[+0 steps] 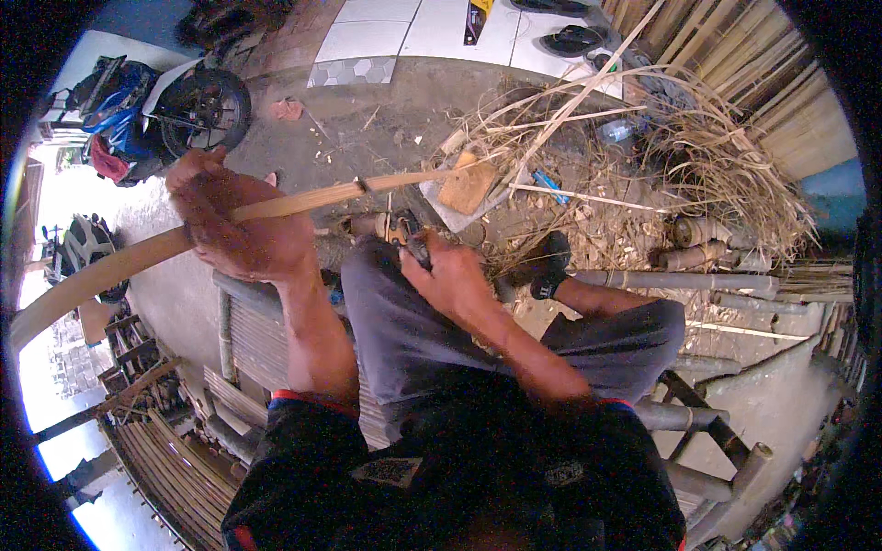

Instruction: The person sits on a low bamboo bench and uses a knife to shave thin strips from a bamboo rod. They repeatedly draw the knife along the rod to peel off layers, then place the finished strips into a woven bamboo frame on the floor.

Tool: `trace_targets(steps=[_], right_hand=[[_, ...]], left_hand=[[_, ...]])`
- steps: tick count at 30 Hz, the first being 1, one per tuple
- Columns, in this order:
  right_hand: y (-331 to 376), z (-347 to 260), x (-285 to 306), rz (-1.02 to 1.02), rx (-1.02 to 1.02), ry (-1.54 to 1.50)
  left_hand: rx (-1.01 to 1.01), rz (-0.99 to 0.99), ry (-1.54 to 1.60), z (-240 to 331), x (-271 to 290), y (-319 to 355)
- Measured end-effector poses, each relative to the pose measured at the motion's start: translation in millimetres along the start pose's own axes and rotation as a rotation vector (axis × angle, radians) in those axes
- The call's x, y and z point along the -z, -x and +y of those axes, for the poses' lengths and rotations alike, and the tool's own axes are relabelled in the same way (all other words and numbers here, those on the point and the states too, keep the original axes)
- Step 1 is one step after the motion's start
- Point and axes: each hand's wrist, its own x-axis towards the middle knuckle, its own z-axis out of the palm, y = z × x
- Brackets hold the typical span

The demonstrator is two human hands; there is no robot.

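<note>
A long, pale bamboo strip (312,197) slants across the view from the lower left toward the middle. It has a dark node partway along. My left hand (253,234) is closed around it, part of the hand covering the strip. Beside my bent knee, my right hand (455,280) is wrapped around a small dark tool (418,250), which looks like a knife handle; its blade cannot be made out. The strip's far end reaches close to a flat wooden block (469,184) on the ground.
Bamboo shavings (735,184) lie heaped at the right, with split bamboo (735,46) behind. A blue object (551,186) lies near the block. Bamboo poles (680,280) run at the right. A blue motorcycle (138,106) stands at far left; I sit on a slatted bamboo bench (262,335).
</note>
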Motion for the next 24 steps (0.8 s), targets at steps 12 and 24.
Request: trace_targets(steps=[12,24], right_hand=[[-70,162,-52,-0.031,-0.214,0.157],[-93,196,-56,-0.090,-0.203,0.214]], left_hand=[[0.181,-0.035,-0.315,-33,-30,4],[0.360,-0.022,0.000,-29,-31,-3]])
